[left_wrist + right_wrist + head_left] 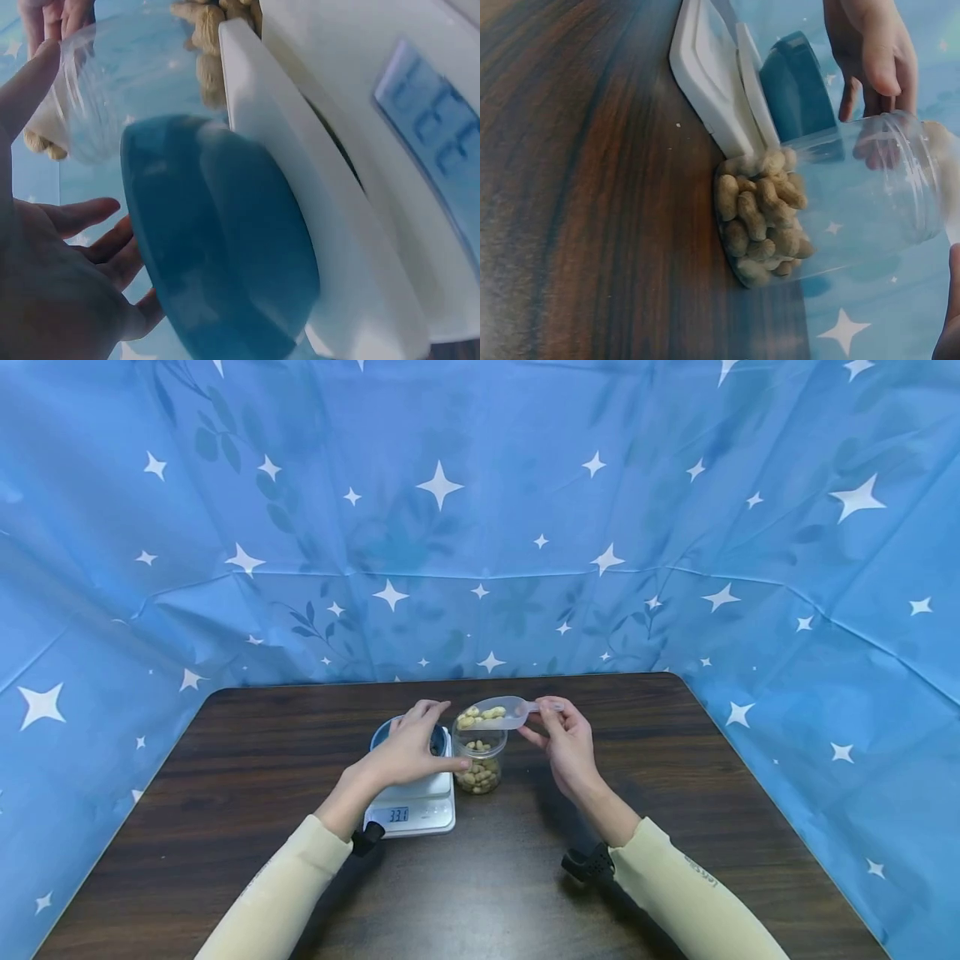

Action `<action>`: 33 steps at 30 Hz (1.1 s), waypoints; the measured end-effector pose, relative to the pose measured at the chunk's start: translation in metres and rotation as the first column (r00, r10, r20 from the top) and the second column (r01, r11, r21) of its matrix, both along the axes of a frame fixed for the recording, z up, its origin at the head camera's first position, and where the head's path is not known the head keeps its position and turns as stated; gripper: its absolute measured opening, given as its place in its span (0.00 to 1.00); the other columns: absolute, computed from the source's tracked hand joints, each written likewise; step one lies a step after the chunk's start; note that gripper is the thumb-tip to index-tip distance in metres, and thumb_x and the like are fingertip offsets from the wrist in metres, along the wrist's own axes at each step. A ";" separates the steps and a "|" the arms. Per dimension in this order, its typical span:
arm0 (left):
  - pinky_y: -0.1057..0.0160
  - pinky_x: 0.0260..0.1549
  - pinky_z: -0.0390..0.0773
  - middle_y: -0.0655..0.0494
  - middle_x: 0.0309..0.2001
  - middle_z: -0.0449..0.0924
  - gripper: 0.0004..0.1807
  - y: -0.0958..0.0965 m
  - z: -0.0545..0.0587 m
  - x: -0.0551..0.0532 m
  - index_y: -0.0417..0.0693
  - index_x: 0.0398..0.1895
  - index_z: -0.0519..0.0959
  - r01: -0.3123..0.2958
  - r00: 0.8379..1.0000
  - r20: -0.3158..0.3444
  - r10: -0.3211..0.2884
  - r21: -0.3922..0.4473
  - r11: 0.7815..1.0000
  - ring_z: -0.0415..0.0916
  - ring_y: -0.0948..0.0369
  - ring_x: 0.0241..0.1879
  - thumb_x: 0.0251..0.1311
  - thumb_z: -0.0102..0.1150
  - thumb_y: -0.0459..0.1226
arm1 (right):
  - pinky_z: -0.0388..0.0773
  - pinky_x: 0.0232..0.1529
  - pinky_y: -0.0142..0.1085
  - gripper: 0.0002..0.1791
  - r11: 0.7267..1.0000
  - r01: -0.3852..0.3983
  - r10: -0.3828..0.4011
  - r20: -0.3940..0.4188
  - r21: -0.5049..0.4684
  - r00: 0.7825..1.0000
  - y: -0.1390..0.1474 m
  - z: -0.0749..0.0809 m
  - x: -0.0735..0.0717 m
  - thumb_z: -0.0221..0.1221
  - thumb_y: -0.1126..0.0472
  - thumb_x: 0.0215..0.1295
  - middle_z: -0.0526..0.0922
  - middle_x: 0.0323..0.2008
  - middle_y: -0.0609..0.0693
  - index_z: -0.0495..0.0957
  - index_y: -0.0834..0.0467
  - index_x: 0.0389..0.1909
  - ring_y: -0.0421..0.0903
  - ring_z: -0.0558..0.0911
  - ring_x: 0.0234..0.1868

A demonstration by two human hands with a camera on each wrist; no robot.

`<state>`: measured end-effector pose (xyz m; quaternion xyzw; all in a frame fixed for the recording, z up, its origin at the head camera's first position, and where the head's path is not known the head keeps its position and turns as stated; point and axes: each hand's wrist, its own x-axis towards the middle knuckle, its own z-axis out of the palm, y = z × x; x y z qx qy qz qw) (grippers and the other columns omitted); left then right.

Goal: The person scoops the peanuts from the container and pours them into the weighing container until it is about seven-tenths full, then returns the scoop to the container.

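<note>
My right hand (568, 743) pinches the handle of a translucent plastic scoop (516, 713) with peanuts in it, held level over the mouth of a clear jar (862, 196). Unshelled peanuts (761, 214) fill the lower part of that jar. A blue bowl (217, 240) rests on a white kitchen scale (431, 817) to the jar's left. With fingers spread, my left hand (405, 753) reaches over the bowl, its fingertips at the far rim and its thumb by the jar. What the bowl holds is mostly hidden by this hand.
The scale's lit display (393, 815) faces me and appears to read 331. Everything stands on a dark wood-grain table (510, 877). Behind it hangs a blue curtain (517, 510) with white stars.
</note>
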<state>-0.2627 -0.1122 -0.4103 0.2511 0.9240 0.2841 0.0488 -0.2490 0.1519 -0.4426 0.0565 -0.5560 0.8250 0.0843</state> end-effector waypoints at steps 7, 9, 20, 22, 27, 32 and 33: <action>0.30 0.67 0.47 0.42 0.75 0.59 0.52 -0.023 0.000 0.000 0.43 0.78 0.61 -0.034 0.999 -0.008 0.035 0.030 0.999 0.57 0.45 0.73 0.58 0.71 0.59 | 0.81 0.53 0.45 0.19 1.000 -0.008 0.008 -0.043 0.000 0.999 -0.003 0.009 -0.006 0.54 0.58 0.80 0.84 0.48 0.53 0.71 0.72 0.55 0.48 0.83 0.52; 0.31 0.67 0.48 0.42 0.75 0.59 0.52 -0.028 0.000 0.000 0.43 0.78 0.62 -0.044 0.999 -0.005 0.044 0.033 0.998 0.57 0.45 0.73 0.58 0.72 0.59 | 0.81 0.53 0.46 0.18 1.000 -0.012 0.012 -0.050 0.001 0.999 -0.006 0.013 -0.007 0.54 0.58 0.80 0.83 0.48 0.54 0.71 0.71 0.55 0.49 0.83 0.52; 0.31 0.65 0.50 0.38 0.75 0.55 0.55 -0.057 -0.007 0.000 0.41 0.80 0.57 -0.104 0.992 0.071 0.103 0.023 0.994 0.56 0.40 0.73 0.58 0.72 0.58 | 0.81 0.53 0.46 0.14 0.999 -0.035 0.036 -0.046 0.026 0.998 -0.021 0.021 -0.015 0.54 0.59 0.80 0.84 0.48 0.54 0.74 0.69 0.52 0.55 0.81 0.55; 0.30 0.65 0.50 0.37 0.76 0.54 0.56 -0.061 -0.009 0.000 0.41 0.80 0.56 -0.108 0.991 0.075 0.107 0.010 0.994 0.55 0.39 0.73 0.58 0.72 0.58 | 0.81 0.52 0.45 0.14 0.999 -0.033 0.035 -0.043 0.032 0.998 -0.023 0.022 -0.016 0.54 0.59 0.80 0.84 0.48 0.54 0.74 0.68 0.52 0.54 0.82 0.54; 0.29 0.65 0.51 0.34 0.75 0.53 0.63 -0.069 -0.012 0.000 0.38 0.81 0.52 -0.123 0.988 0.092 0.125 -0.027 0.992 0.54 0.37 0.73 0.53 0.73 0.61 | 0.82 0.51 0.44 0.14 0.998 -0.033 0.034 -0.037 0.050 0.999 -0.029 0.024 -0.018 0.54 0.60 0.80 0.84 0.48 0.54 0.74 0.69 0.52 0.54 0.82 0.54; 0.26 0.64 0.52 0.29 0.74 0.54 0.67 -0.072 -0.012 0.000 0.32 0.80 0.49 -0.123 0.980 0.148 0.131 -0.065 0.990 0.57 0.35 0.72 0.50 0.74 0.63 | 0.82 0.50 0.43 0.15 0.994 -0.033 0.039 -0.050 0.104 0.998 -0.034 0.026 -0.019 0.53 0.62 0.80 0.83 0.48 0.57 0.74 0.72 0.54 0.53 0.83 0.53; 0.26 0.64 0.53 0.29 0.74 0.54 0.68 -0.072 -0.012 0.000 0.32 0.80 0.49 -0.122 0.978 0.162 0.131 -0.068 0.990 0.58 0.36 0.71 0.50 0.74 0.63 | 0.82 0.50 0.43 0.14 0.993 -0.031 0.037 -0.052 0.118 0.998 -0.035 0.026 -0.019 0.54 0.63 0.80 0.82 0.48 0.58 0.74 0.72 0.54 0.52 0.83 0.52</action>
